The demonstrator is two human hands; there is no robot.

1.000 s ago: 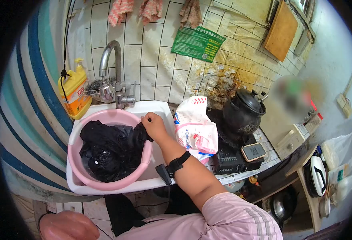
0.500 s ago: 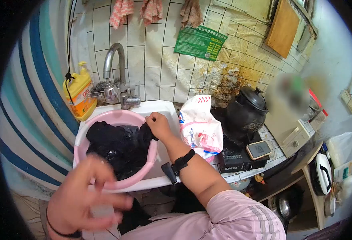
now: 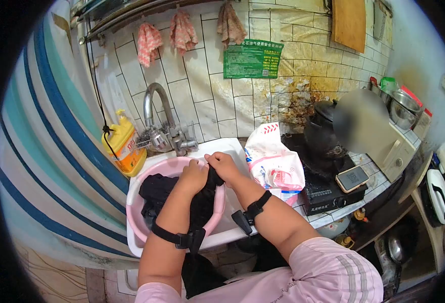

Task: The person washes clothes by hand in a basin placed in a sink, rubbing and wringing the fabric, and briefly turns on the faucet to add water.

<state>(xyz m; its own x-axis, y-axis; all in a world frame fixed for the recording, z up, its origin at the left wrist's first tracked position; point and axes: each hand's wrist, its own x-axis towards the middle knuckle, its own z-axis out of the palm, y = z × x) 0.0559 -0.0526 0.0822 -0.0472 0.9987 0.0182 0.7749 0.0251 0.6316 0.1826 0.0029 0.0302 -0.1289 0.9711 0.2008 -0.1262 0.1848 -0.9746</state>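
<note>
A pink basin (image 3: 133,218) stands in the white sink, with wet-looking black clothing (image 3: 154,191) bunched inside it. Part of the cloth is raised at the basin's right rim, where both hands meet. My right hand (image 3: 222,165) is closed, pinching the lifted black cloth. Close beside it, my left hand (image 3: 194,177) is closed on the same cloth, its fingertips partly hidden. My left forearm covers the middle of the basin. What kind of garment it is cannot be made out.
A metal faucet (image 3: 169,118) rises behind the basin, beside a yellow detergent bottle (image 3: 127,146). To the right are a white-and-pink plastic bag (image 3: 273,161), a black stove (image 3: 321,194), a phone (image 3: 352,178) and a dark pot (image 3: 317,132). The white sink edge (image 3: 235,146) surrounds the basin.
My left hand has moved from the near left, fingers spread, to the cloth beside my right hand and closed. The camera view has shifted, so the basin appears lower and further right.
</note>
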